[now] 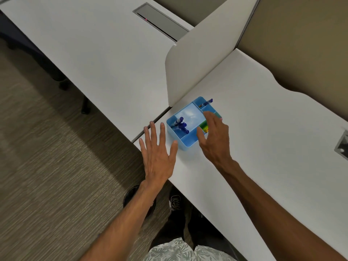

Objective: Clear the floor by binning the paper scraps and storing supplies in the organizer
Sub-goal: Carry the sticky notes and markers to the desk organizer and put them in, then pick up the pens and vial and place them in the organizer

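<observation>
Blue plastic organizer [188,143] sits on the white desk [263,147], just near of the upright divider panel [197,59]. My left hand [158,157] hovers flat at the desk's near-left edge, fingers [153,129] spread wide and holding nothing, thumb tip just beside the organizer's near-left wall. My right hand [214,136] hangs over the organizer's right side, fingers loosely curled and parted, thumb over the near compartment; I cannot tell whether anything is pinched beneath it. Blue pens [179,124] lie in the left compartment, another pen [207,102] in the far one. Something green and yellow [203,126] shows beside my right thumb. Grey carpet [56,166] spreads left.
</observation>
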